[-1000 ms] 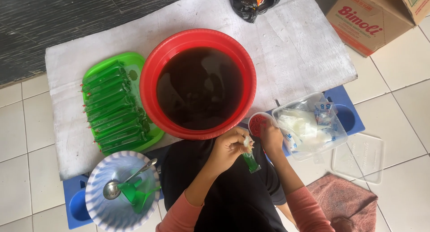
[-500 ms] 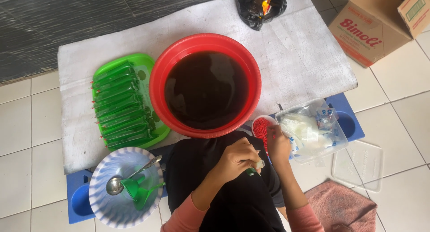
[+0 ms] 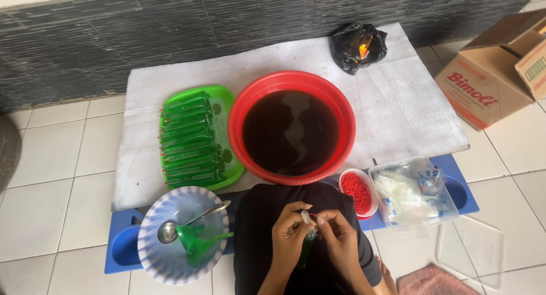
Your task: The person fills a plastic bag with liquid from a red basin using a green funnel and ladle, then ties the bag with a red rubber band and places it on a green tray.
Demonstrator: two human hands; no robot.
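Low in the head view, my left hand (image 3: 287, 233) and my right hand (image 3: 336, 238) meet over my dark lap, both gripping a slim plastic pouch of green liquid (image 3: 307, 244) at its clear twisted top. The pouch hangs down between them. Just ahead stands a big red basin (image 3: 292, 80) full of dark liquid. To its left a green tray (image 3: 224, 101) carries a stack of filled green pouches (image 3: 187, 144). A small tub of red rubber bands (image 3: 356, 190) sits to the right of my hands.
A white-and-blue bowl (image 3: 170, 261) at my left holds a metal ladle (image 3: 176, 225) and a green funnel (image 3: 196, 241). A clear box of empty plastic bags (image 3: 415, 195) and its lid (image 3: 472, 249) lie right. Cardboard box (image 3: 489, 73) and black bag (image 3: 357, 44) sit farther back.
The view has tilted up and shifted, so the dark wall now shows. My hands have drawn closer to my body, still working the top of the green pouch.
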